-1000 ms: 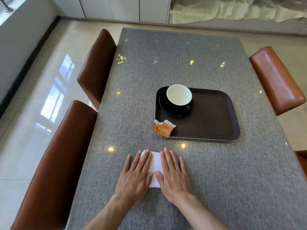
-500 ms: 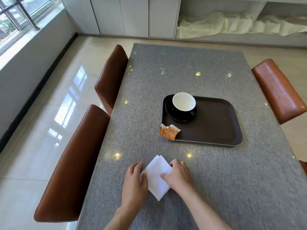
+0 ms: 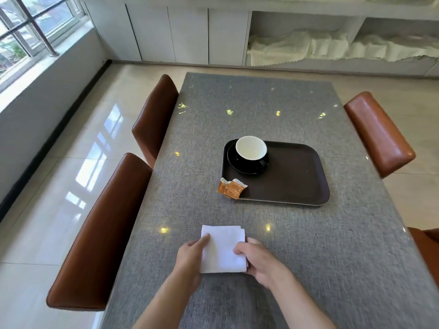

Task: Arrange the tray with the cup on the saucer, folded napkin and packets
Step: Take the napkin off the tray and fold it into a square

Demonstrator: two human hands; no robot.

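grey table (image 3: pixel 237 129), 3 brown chairs, glossy tiled floor (image 3: pixel 71 186), barred window (image 3: pixel 28 27).

Napkin (image 3: pixel 223 251): from a tilted diamond half a second ago to a square lying straight with the table edge (folded, layers showing at its right side).
Left hand (image 3: pixel 190 257): from flat on top to gripping the left edge.
Right hand (image 3: pixel 257 260): now pinching the right edge.

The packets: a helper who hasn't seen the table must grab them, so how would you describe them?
Start at the dark brown tray on the grey table. At its near left corner, below the cup, the packets overlap, partly hanging over the rim. They are small and orange-brown, unlike the white napkin.
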